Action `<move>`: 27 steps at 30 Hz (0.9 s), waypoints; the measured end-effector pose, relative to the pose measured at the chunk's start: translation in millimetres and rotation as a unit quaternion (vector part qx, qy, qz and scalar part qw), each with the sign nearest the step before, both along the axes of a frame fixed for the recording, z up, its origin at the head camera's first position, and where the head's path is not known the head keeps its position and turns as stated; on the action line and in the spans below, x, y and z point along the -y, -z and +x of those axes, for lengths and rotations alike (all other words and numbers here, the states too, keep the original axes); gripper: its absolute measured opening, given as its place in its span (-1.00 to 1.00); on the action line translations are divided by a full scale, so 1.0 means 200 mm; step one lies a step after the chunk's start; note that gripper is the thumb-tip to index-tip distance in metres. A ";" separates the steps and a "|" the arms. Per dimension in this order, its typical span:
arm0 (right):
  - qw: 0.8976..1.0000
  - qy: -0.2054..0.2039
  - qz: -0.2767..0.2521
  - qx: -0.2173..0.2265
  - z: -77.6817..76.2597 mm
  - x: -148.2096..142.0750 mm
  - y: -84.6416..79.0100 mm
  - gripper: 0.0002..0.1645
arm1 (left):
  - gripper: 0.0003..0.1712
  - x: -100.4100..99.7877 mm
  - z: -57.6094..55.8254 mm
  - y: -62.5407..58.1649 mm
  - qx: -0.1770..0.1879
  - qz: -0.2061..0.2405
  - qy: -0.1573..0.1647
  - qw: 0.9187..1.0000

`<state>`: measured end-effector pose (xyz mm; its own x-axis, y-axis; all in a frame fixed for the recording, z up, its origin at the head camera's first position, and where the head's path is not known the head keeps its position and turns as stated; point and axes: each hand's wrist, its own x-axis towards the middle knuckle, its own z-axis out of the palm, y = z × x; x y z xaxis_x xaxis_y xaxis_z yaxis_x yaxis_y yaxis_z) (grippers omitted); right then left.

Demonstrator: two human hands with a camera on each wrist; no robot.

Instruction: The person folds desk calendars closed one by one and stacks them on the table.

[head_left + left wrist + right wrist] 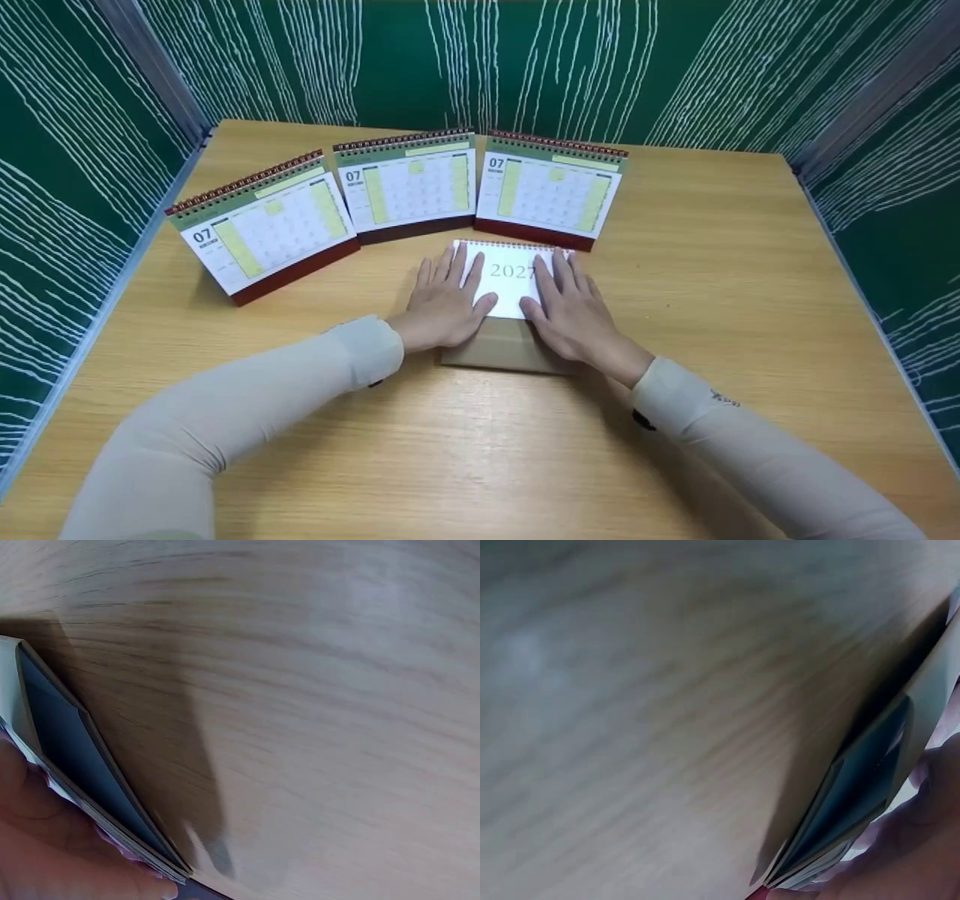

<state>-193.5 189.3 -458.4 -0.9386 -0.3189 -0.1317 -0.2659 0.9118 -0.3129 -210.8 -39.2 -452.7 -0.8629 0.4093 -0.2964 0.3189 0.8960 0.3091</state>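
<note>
Near the three standing calendars (pixel 412 187), press the 2027 calendar (pixel 505 292) evenly against the tabletop (pixel 735 300) with straight fingers (pixel 474 274) of left hand (pixel 448 301) and right hand (pixel 571 311), keeping its brown base (pixel 504 349) from skewing.

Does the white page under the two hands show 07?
No, the white page under the left hand and right hand bears large digits beginning 202.

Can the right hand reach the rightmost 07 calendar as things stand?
Probably yes: the right hand rests on the 2027 calendar, with the rightmost 07 calendar just beyond its fingers, nothing visibly blocking.
</note>
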 end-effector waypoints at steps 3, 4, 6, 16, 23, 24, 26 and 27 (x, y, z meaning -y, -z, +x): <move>1.000 0.001 0.008 0.012 0.00 0.00 0.01 -0.05 | -0.11 0.00 0.00 0.01 0.014 0.004 0.001 1.000; 1.000 0.001 0.010 0.016 0.01 0.00 0.01 -0.05 | -0.11 0.00 0.01 0.01 0.018 0.005 0.001 1.000; 1.000 0.002 0.011 0.023 0.01 0.01 0.02 -0.05 | -0.12 -0.01 0.01 0.02 0.023 0.006 0.000 1.000; 0.999 0.001 0.022 0.025 0.01 0.02 0.03 -0.04 | -0.12 -0.01 0.01 0.03 0.025 -0.002 -0.001 1.000; 0.999 -0.005 0.029 0.026 0.01 0.03 0.03 -0.04 | -0.12 -0.02 0.01 0.04 0.022 -0.013 -0.004 1.000; 0.999 -0.006 0.028 0.026 0.01 0.03 0.03 -0.04 | -0.12 -0.02 0.01 0.03 0.023 -0.013 -0.004 1.000; 0.999 -0.009 0.025 0.026 0.01 0.03 0.03 -0.05 | -0.12 -0.02 0.02 0.03 0.026 -0.016 -0.005 1.000; 0.999 -0.010 0.024 0.026 0.01 0.03 0.03 -0.05 | -0.12 -0.03 0.02 0.03 0.029 -0.016 -0.005 0.999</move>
<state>-191.0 183.5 -464.2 -0.9233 -0.3300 -0.1964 -0.2688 0.9206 -0.2833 -207.7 -34.2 -458.1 -0.8482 0.3898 -0.3586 0.2920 0.9090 0.2974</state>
